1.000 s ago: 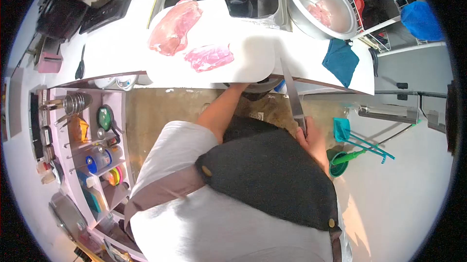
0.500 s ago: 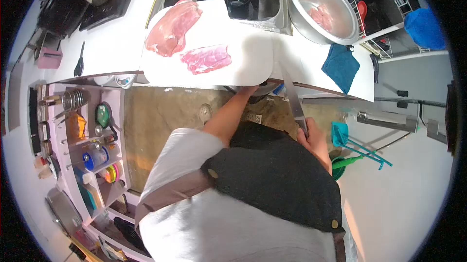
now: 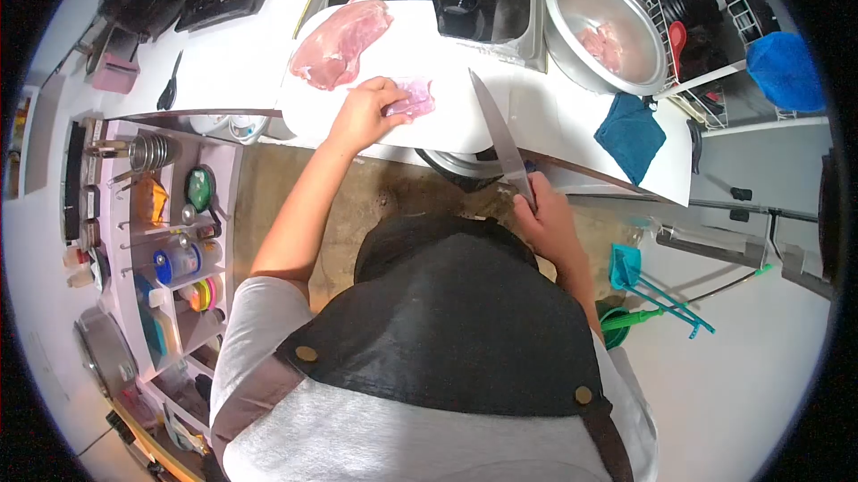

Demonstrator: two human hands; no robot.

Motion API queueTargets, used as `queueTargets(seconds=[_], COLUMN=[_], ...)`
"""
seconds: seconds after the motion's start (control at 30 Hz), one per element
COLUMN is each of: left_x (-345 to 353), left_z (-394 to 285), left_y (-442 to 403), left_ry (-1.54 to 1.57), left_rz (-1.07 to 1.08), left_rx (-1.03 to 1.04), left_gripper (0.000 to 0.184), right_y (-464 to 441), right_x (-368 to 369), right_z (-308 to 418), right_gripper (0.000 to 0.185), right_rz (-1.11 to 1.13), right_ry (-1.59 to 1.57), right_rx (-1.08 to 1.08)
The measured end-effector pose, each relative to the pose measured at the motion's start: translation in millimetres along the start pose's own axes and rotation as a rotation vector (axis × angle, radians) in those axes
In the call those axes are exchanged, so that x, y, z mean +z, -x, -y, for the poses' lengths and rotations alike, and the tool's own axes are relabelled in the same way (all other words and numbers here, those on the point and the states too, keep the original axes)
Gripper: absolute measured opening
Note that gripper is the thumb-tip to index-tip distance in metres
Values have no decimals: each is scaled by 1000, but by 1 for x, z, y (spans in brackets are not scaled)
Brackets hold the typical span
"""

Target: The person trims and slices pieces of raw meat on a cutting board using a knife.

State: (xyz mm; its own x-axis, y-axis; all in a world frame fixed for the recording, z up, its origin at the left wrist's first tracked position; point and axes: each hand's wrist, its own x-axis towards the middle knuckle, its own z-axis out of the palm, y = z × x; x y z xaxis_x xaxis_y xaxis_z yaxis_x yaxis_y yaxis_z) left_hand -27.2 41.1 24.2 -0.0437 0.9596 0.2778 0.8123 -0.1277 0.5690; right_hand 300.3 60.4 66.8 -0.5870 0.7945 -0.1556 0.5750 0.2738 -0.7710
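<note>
My left hand point(image 3: 365, 113) rests on the smaller piece of raw meat point(image 3: 413, 97), its fingers curled over the left end. That piece lies flat on a white cutting board point(image 3: 456, 129) at the counter's front edge. A larger slab of raw meat point(image 3: 340, 42) lies behind it, toward the board's back left. In my right hand point(image 3: 543, 214) is a long kitchen knife point(image 3: 500, 138), gripped by its dark handle. Its blade points up and away over the right side of the board, apart from the meat.
Behind the board is a steel sink point(image 3: 536, 12) with dark containers inside. To its right stands a metal bowl point(image 3: 572, 53) holding meat pieces, near a dish rack point(image 3: 666, 44) and a folded teal cloth point(image 3: 631, 136). Scissors point(image 3: 170, 84) lie on the left counter.
My left hand has come up from below the counter edge onto the smaller meat piece. My right hand has moved left, bringing the knife blade over the board.
</note>
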Motion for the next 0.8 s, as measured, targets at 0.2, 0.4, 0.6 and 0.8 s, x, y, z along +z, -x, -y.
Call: queueTargets(seconds=[0.2,0.4,0.6,0.8], left_x=[2,4,-3,-8], left_z=[22,26,21,29], left_y=[-16,-18,-12,-21], left_ry=[101,-8,397,313], left_rz=[160,106,152,-140], left_rx=[-32,27,-360,-134], left_gripper=[16,5,13,11], right_y=[-2,4,2,-9], right_x=[18,31,37,40], right_z=[0,5,5,26], right_gripper=[24,25,26,27], right_rz=[15,25,16,15], right_ry=[-81,-97,-113,-74], right_rx=[58,104,112,68])
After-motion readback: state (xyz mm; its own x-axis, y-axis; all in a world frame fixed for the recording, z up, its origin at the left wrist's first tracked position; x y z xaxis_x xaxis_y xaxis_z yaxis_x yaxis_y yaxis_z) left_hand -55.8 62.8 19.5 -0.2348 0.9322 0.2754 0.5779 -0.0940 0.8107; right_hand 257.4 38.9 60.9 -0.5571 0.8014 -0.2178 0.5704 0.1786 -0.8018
